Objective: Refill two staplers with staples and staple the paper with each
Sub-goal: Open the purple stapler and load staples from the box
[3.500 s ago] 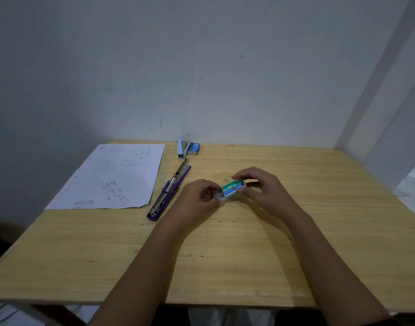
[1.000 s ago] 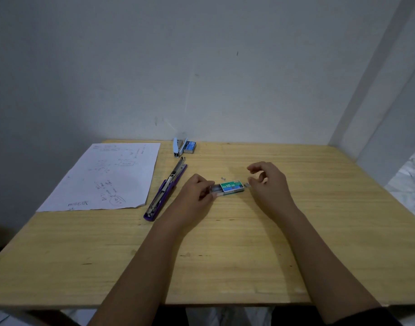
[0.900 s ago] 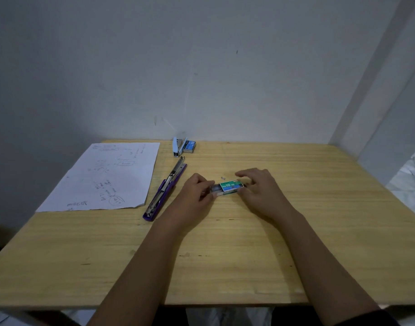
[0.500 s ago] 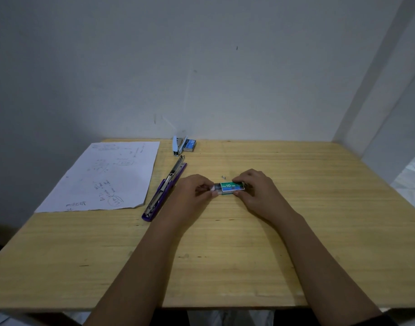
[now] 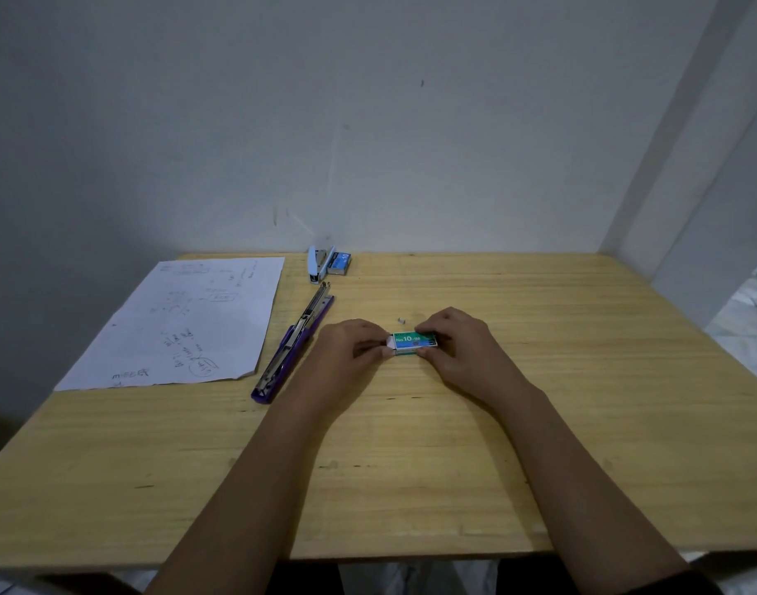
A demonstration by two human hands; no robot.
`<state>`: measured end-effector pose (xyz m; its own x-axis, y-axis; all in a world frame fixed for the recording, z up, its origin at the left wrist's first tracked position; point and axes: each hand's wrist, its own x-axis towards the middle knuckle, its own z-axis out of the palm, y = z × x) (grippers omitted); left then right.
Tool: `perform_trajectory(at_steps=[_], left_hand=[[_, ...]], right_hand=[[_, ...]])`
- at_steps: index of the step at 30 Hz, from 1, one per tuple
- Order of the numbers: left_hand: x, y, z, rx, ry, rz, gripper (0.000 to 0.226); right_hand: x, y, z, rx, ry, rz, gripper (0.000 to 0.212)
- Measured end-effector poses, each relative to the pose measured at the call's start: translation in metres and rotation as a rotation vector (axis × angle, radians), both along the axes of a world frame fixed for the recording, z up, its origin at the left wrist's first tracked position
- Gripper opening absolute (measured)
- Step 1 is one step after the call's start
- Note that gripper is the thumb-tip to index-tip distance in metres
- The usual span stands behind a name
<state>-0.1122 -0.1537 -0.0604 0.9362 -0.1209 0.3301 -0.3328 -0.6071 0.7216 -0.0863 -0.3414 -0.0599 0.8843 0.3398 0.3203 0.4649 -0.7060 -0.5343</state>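
A small green staple box (image 5: 414,343) marked "No.10" lies on the wooden table (image 5: 411,457) in the middle. My right hand (image 5: 458,347) pinches its right end and far edge. My left hand (image 5: 351,350) pinches the left end, where the white inner tray shows a little. A purple stapler (image 5: 293,345) lies opened flat to the left of my hands. A light blue stapler (image 5: 318,264) lies at the back edge by the wall. The written sheet of paper (image 5: 183,324) lies at the left.
A second blue staple box (image 5: 340,264) sits against the light blue stapler at the back. A loose bit of staples (image 5: 401,321) lies just beyond the green box. The wall stands right behind the table.
The box's inner tray stuck out at the left; now it is pushed almost fully in. My right hand came down from beside the box and took hold of its right end.
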Motion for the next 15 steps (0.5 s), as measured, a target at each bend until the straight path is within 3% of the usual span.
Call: perform_trajectory(at_steps=[12,15], left_hand=[[-0.0059,-0.0064,0.0000,-0.099,0.159,0.023,0.040],[-0.0052,-0.0061,0.0026,-0.025,0.049,0.157,0.034]], right_hand=[[-0.0005,0.0066,-0.0010,-0.055,-0.024,0.013,0.035],[0.0000,0.0062,0.0010,-0.008,-0.004,0.007,0.036]])
